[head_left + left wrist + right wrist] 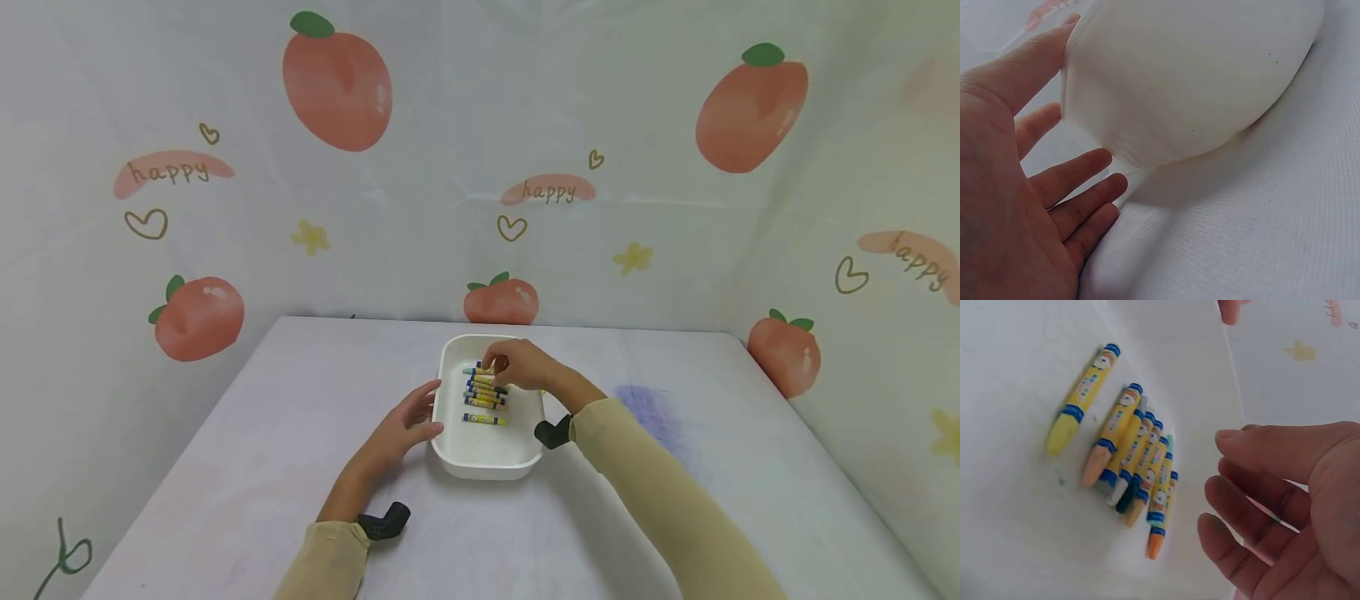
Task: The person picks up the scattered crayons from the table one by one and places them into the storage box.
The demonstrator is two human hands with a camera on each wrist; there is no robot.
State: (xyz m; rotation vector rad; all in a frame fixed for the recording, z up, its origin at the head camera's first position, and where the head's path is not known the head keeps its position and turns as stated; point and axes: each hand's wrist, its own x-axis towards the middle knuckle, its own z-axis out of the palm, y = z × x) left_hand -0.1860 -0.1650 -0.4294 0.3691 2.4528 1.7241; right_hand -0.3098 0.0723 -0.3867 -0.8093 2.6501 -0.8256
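Note:
In the head view a white plastic tray point(487, 458) stands on the table, with several crayons in yellow wrappers with blue bands lying in it. My left hand point(397, 432) rests against the tray's left side, thumb and fingers spread and touching the rim and wall. Over the tray's far right part hovers my right hand point(527, 367), fingers loosely bent and holding nothing. The right wrist view shows a yellow-green crayon point(1082, 400) apart from the others. A peach crayon point(1113, 434) borders the close bunch, and an orange crayon point(1157, 540) lies at its far end, nearest my fingers.
A white cloth point(337, 358) covers the table, with a purple-blue smudge point(652, 417) right of the tray. White fabric walls point(435, 125) printed with fruit and hearts enclose the back and sides. Black wrist cameras point(384, 522) sit on both wrists.

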